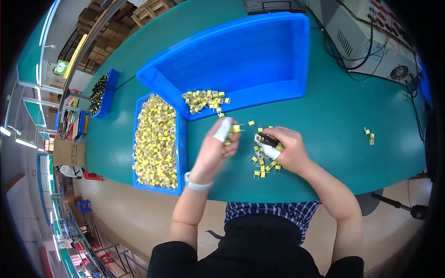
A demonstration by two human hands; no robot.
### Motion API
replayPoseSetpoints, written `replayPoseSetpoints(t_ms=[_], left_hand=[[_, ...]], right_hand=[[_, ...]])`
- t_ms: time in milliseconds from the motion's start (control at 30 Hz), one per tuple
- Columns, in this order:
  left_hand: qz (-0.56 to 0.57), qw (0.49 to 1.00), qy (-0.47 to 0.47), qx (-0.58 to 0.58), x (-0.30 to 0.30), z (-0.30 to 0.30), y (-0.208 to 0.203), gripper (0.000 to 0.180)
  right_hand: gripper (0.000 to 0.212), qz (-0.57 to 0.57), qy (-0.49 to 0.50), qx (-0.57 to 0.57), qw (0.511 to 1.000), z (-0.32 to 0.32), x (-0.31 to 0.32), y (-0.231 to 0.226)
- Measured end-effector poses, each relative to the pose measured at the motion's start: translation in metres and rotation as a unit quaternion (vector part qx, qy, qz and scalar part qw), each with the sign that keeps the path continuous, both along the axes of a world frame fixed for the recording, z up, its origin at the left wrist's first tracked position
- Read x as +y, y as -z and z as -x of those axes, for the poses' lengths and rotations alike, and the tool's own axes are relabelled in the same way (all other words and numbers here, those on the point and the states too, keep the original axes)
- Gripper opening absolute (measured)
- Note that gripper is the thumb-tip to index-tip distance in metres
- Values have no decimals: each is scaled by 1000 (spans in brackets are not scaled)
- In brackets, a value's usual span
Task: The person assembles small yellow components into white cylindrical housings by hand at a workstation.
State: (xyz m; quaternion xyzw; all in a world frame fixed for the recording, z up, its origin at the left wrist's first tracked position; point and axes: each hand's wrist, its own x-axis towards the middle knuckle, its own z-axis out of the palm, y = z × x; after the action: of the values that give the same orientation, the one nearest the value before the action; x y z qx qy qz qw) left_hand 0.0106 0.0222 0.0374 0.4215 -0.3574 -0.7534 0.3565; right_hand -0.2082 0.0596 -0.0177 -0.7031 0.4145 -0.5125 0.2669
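My left hand, with white wrapping on a finger, is closed around several small yellow components with metal pins. It hovers over the table just right of a shallow blue bin filled with the same kind of parts. In my right hand, also wrapped in white at a digit, are what look like black tweezers. Their tips are above loose yellow components scattered on the green table. A large blue bin stands beyond my hands, with a small heap of yellow components in its left corner.
The green table carries a few more yellow components at the right. Electrical equipment with cables stands far right. A small blue bin of dark parts is at the far left, near a cardboard box. A black mesh tray lies at the back.
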Motion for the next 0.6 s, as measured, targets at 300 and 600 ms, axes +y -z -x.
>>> replayPoseSetpoints(t_ms=[300,600], left_hand=[[354,719,-242,-546,-39,-129,-32,42],[454,694,-78,-554,-2,-47,-29,47]], right_hand=[[34,16,-5,21,1000,0,0,-2],[32,1,21,6,1000,4,-2,5]])
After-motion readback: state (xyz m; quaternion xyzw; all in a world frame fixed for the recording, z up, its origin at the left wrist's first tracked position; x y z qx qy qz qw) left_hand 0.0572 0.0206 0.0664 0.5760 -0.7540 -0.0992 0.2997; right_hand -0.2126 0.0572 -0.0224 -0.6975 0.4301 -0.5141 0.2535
